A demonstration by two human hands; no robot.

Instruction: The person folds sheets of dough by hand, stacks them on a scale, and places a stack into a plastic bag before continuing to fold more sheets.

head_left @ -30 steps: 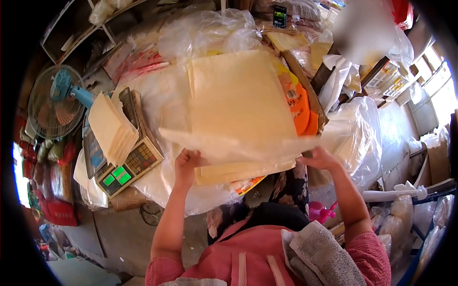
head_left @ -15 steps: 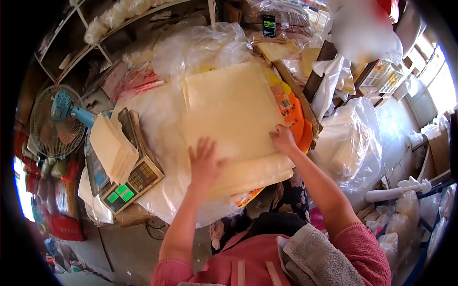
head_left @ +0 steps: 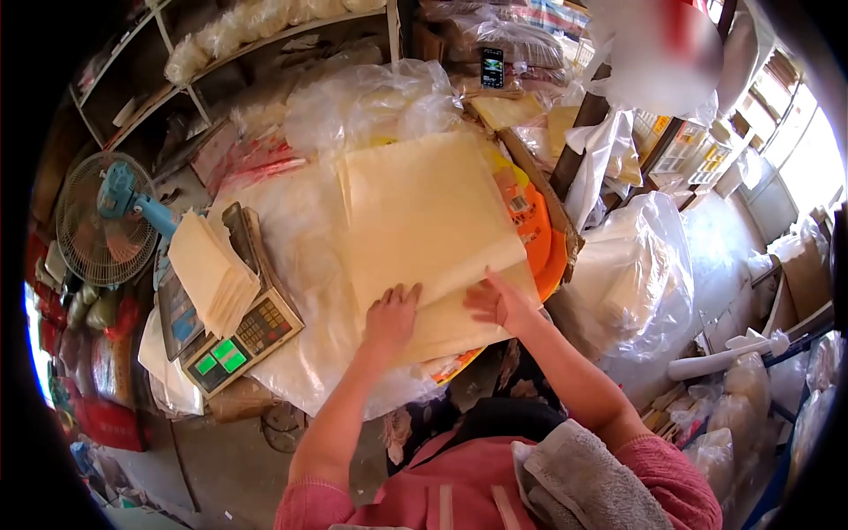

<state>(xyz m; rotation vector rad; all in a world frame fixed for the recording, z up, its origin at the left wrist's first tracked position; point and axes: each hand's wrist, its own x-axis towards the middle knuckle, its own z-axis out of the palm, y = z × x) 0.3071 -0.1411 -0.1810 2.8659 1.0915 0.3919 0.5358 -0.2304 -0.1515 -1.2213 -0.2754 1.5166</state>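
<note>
One pale sheet (head_left: 424, 203) atop similar sheets (head_left: 450, 331) | left hand (head_left: 393, 314): now settled near front edge; fingers slightly apart | right hand (head_left: 501, 303): shifted from side edge to near right corner; fingers spread, no pinch visible | work now centres on front edge

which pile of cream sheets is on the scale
The smaller pile, at the left on the digital scale near the fan; the broader pile lies further right, under the left hand.
</note>
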